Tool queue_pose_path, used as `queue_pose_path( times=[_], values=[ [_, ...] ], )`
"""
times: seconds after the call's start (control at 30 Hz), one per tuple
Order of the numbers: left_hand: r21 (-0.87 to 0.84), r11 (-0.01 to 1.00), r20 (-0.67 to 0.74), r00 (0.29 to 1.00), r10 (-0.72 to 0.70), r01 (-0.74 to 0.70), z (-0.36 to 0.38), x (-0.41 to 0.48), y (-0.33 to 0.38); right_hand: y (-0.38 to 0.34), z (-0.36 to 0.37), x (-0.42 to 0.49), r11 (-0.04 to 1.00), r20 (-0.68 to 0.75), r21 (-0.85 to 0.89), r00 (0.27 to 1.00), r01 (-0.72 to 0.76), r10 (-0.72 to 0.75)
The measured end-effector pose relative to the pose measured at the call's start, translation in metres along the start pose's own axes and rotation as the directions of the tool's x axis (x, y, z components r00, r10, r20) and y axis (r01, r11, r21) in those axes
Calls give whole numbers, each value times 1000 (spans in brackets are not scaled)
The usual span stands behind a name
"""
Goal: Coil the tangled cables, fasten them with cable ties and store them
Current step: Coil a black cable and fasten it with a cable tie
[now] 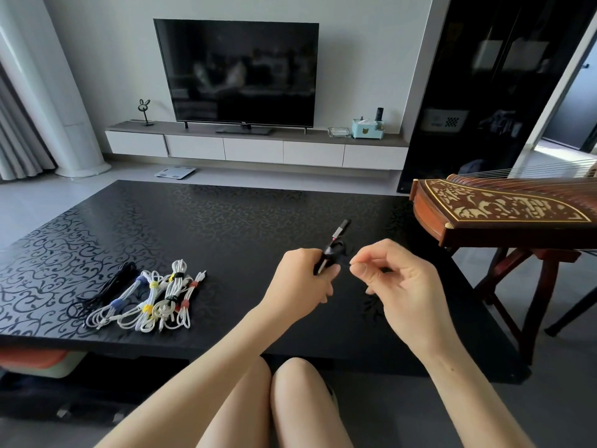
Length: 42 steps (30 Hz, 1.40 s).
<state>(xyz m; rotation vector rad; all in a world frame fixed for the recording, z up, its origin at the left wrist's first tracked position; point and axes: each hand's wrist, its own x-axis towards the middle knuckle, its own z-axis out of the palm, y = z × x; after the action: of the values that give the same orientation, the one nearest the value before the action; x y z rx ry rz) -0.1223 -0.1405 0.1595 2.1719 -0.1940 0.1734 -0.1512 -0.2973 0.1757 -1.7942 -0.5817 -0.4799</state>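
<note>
My left hand [303, 279] grips a bundled black cable [329, 252] above the black patterned table [226, 215]; one plug end of it sticks up and away. My right hand [394, 282], just to the right, pinches something thin between thumb and forefinger near the bundle; I cannot tell whether it is a tie or the cable's end. At the table's left front lie several coiled white cables [155, 302] bound with blue, yellow, black and red ties, and a black coiled cable [106, 291] beside them.
A wooden zither [504, 211] on a stand overhangs the table's right side. Beyond the table stand a TV [239, 72] on a low white cabinet [255, 147] and a scale [174, 172] on the floor. My knees are at the near edge.
</note>
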Motion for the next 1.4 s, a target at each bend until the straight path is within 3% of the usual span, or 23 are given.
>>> queue_pose_path(
  times=[0.1,0.17,0.3,0.37,0.43,0.63,0.8,0.9,0.97,1.1,1.23,1.3,1.4],
  values=[
    [-122,989,174,983,-59,81,-4,1,2,0,-1,-5,988,73,107,992,-115,107],
    [-322,923,318,942,-105,212,-6,1,3,3,-5,-8,957,85,216,980,-192,177],
    [-622,653,533,845,-51,432,-10,1,4,1,-11,-6,866,100,397,952,-305,290],
    [-695,488,602,799,-9,529,-13,1,2,0,-13,-2,861,74,381,940,-336,334],
    [-714,422,627,779,31,558,-16,2,-1,2,-13,2,878,28,302,924,-371,381],
    [-720,488,590,805,57,493,-15,-1,-1,2,-7,11,872,102,83,874,-483,475],
    [-706,556,555,831,48,439,-14,-1,0,4,-3,13,946,70,-165,954,-278,292],
    [-709,533,539,842,-13,462,-16,-2,-4,5,-7,14,942,65,-240,964,-234,256],
    [-708,516,524,848,-75,483,-14,-3,-5,5,-5,15,946,97,-227,961,-233,260],
    [-636,651,407,897,-174,415,-6,-1,-4,3,5,9,962,104,-180,968,-206,227],
    [-604,760,188,970,-153,238,-4,-3,-5,8,9,5,968,61,-81,968,-239,244],
    [-458,885,54,996,-70,87,2,-5,-6,14,13,4,953,37,-71,954,-295,298],
    [-320,947,-24,999,31,-37,9,-5,-8,17,18,5,948,6,-35,949,-315,316]
  ],
)
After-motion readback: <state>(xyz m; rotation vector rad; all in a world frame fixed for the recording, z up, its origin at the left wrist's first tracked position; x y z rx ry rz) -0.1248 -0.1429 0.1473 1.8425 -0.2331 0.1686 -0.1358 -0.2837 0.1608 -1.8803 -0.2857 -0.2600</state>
